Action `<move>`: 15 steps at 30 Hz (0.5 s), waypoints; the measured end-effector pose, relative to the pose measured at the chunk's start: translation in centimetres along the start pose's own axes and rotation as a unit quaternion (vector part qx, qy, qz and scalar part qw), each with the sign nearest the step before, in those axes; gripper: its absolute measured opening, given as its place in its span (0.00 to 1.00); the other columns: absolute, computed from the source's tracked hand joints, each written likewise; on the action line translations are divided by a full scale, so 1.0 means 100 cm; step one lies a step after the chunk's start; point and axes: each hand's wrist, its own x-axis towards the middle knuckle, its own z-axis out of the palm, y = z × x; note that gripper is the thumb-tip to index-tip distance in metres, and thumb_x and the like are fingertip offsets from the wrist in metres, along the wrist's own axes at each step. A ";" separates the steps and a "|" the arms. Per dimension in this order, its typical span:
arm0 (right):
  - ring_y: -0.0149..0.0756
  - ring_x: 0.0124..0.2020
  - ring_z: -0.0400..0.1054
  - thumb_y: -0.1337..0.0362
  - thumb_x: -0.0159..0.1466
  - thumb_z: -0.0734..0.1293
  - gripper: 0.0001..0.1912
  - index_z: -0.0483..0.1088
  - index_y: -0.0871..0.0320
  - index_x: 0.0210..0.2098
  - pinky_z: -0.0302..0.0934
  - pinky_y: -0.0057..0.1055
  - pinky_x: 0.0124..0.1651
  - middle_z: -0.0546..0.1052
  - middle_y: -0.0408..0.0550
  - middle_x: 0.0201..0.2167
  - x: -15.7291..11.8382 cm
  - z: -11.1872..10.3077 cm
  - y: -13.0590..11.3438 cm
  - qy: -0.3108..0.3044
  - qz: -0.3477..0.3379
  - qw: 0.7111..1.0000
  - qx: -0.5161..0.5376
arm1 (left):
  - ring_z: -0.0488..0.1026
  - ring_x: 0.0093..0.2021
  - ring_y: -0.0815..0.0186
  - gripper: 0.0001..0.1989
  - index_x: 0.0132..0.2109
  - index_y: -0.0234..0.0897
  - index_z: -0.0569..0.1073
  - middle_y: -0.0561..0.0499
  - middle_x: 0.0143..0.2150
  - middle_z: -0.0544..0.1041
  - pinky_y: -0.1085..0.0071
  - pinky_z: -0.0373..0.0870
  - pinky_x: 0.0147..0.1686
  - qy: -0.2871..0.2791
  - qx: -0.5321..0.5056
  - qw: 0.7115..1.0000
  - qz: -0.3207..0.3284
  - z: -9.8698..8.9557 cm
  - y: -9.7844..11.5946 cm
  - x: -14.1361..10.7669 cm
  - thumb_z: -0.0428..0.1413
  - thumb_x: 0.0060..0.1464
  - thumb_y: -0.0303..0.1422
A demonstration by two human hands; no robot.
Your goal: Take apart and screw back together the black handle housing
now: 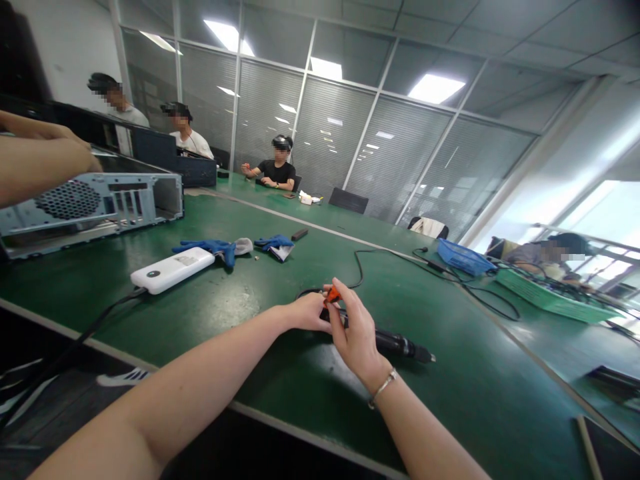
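Note:
My left hand (pixel 311 311) and my right hand (pixel 354 333) meet over the green table (pixel 240 293). Between their fingertips is a small orange piece (pixel 332 294), gripped by my right fingers. The left fingers are closed at a dark part just beneath it; what exactly they hold is too small to tell. A black electric screwdriver (pixel 403 345) lies on the table, its tip pointing right, partly hidden behind my right hand. A black cable (pixel 361 267) curves away behind my hands.
At left, another person's arms (pixel 45 157) reach over a metal computer case (pixel 90 200). A white power bank (pixel 173 270), blue gloves (pixel 215 250), a blue basket (pixel 465 259) and a green basket (pixel 555 300) are on the table. Several people sit farther off.

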 end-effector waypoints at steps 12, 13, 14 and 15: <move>0.39 0.51 0.67 0.73 0.65 0.60 0.28 0.55 0.50 0.62 0.68 0.39 0.51 0.70 0.52 0.50 -0.001 0.001 -0.001 0.026 0.009 1.000 -0.005 | 0.75 0.40 0.59 0.11 0.39 0.33 0.77 0.50 0.36 0.78 0.72 0.70 0.40 -0.007 0.010 1.000 0.010 -0.001 0.001 0.000 0.63 0.47 0.34; 0.40 0.51 0.67 0.73 0.64 0.61 0.28 0.55 0.51 0.62 0.68 0.40 0.51 0.70 0.53 0.50 -0.001 0.001 -0.002 0.032 0.013 0.999 -0.009 | 0.75 0.39 0.59 0.11 0.38 0.33 0.77 0.50 0.36 0.78 0.72 0.70 0.40 -0.009 0.009 1.000 0.014 0.000 0.000 0.000 0.62 0.47 0.34; 0.41 0.51 0.67 0.72 0.64 0.62 0.28 0.56 0.51 0.62 0.68 0.41 0.50 0.69 0.53 0.49 -0.001 0.001 -0.002 0.039 0.019 0.999 -0.017 | 0.75 0.39 0.60 0.11 0.38 0.33 0.77 0.50 0.35 0.78 0.72 0.70 0.40 -0.011 0.006 1.000 0.017 0.001 0.000 0.000 0.62 0.47 0.33; 0.41 0.50 0.67 0.71 0.63 0.63 0.28 0.57 0.51 0.61 0.68 0.42 0.49 0.69 0.53 0.48 -0.001 0.001 -0.001 0.045 0.024 0.998 -0.027 | 0.75 0.38 0.60 0.11 0.38 0.32 0.77 0.50 0.35 0.78 0.72 0.70 0.40 -0.013 0.004 1.000 0.019 0.001 -0.001 0.000 0.62 0.47 0.33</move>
